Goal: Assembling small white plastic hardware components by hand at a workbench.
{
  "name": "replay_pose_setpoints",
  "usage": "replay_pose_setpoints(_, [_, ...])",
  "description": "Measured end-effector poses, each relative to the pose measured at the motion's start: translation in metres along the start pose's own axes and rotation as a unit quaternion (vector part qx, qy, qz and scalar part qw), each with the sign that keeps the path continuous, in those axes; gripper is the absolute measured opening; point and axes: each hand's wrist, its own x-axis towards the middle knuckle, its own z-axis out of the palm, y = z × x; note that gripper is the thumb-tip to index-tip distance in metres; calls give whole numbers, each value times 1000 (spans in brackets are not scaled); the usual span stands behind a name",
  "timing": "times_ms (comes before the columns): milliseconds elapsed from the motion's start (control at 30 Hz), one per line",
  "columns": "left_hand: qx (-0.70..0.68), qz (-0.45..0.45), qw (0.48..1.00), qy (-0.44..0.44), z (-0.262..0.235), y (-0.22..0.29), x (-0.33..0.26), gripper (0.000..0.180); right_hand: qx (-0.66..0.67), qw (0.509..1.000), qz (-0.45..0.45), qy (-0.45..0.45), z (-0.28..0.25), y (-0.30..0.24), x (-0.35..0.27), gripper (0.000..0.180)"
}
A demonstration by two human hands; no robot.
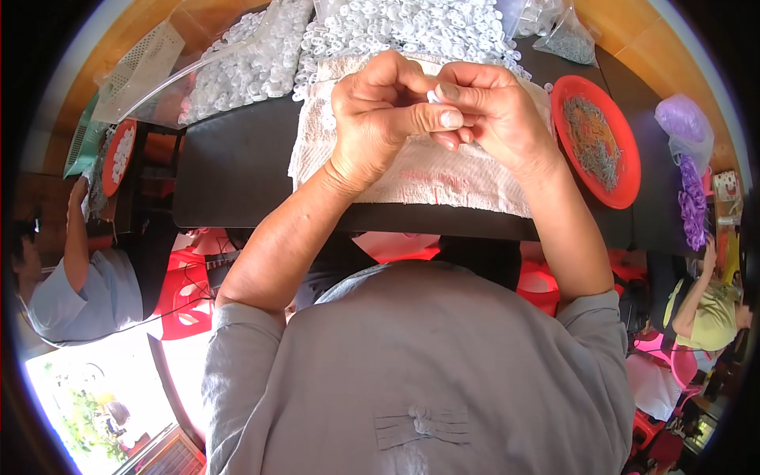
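Left hand: the left hand (380, 111) is closed in, its fingers curled and its thumb reaching across to the right hand's fingers; whether it grips anything itself, I cannot tell.
Right hand: the right hand (499, 107) is narrowed to a pinch, with a small white piece (433, 96) at its thumb tip.
White piece: it sits between the two hands, just beside the left hand's curled forefinger and mostly hidden by fingers.
Cloth: a pale towel (419, 170) lies beneath both hands, on the dark table (229, 158).
Loose pile: many white plastic pieces (408, 28) are heaped beyond both hands, at the far edge of the towel.
Clear bin: left of the left hand, a transparent container (178, 87) holds more white pieces.
Red dish: just right of the right hand, a round red dish (627, 162) holds thin grey metal parts (594, 146).
Clear bag: beyond the right hand, a plastic bag (576, 45) holds small grey parts.
Co-workers: one person (99, 285) is well left of the left hand, another (707, 313) well right of the right hand.
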Motion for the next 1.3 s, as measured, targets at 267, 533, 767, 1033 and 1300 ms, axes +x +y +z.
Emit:
replay_pose_setpoints(267, [41,22,999,-17,-1,4,0,19,-1,1000,-24,-5,2,4,1,25])
replay_pose_setpoints(533, [184,144,952,198,-10,35,7,9,-287,951,-55,102,-19,-11,5,20])
replay_pose_setpoints(767, [490,144,821,256,-80,116,46,15,-661,751,-17,8,-36,-21,-18,17])
replay_pose_setpoints(1033, [480,98,872,3,-14,36,22,12,-664,742,-54,73,-40,-9,-7,11])
replay_pose_setpoints(1300, [608,111,762,-194,16,-46,26,11,-678,710,-90,167,-48,-14,-5,10])
